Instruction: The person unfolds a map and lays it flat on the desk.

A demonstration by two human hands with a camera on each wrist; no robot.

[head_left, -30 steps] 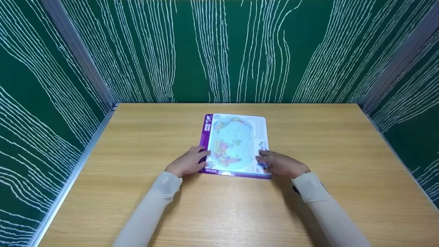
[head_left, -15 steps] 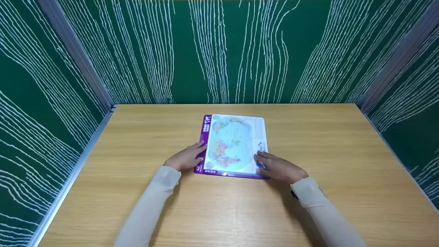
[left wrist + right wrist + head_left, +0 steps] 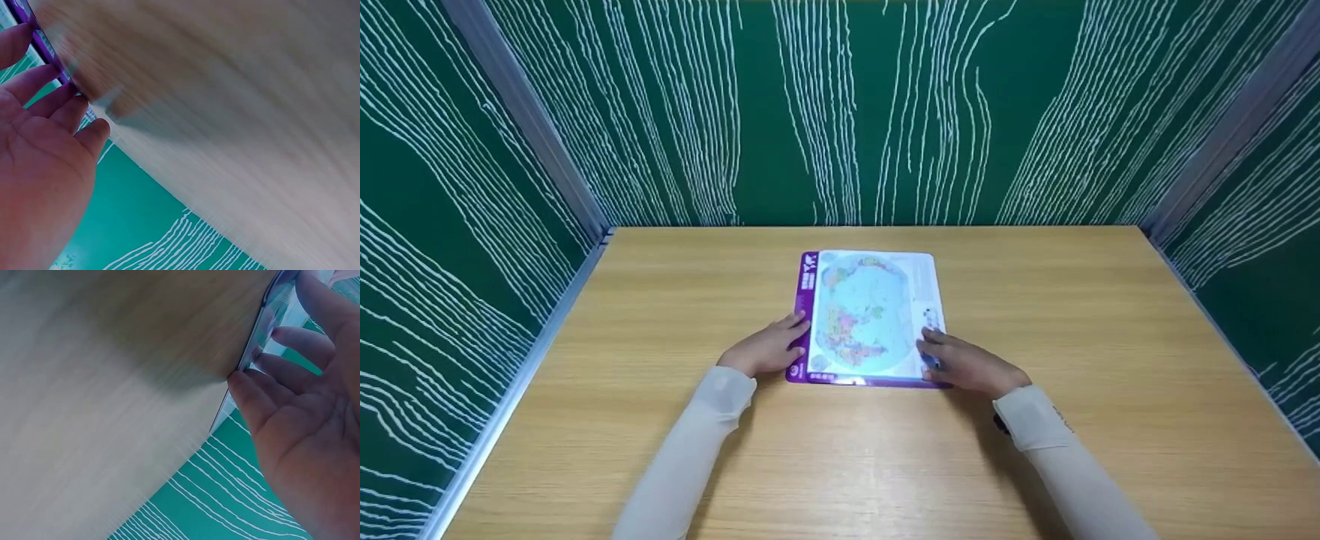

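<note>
Map lies on the table between left hand and right hand, whose relaxed fingers touch its side edges without gripping.

The map lies on the tabletop between left hand and right hand, wall behind.

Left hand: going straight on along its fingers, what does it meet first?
The map sheet. The left hand is right at its purple left border, so straight on it would likely cross the printed face; whether sliding or just above is unclear.
</note>
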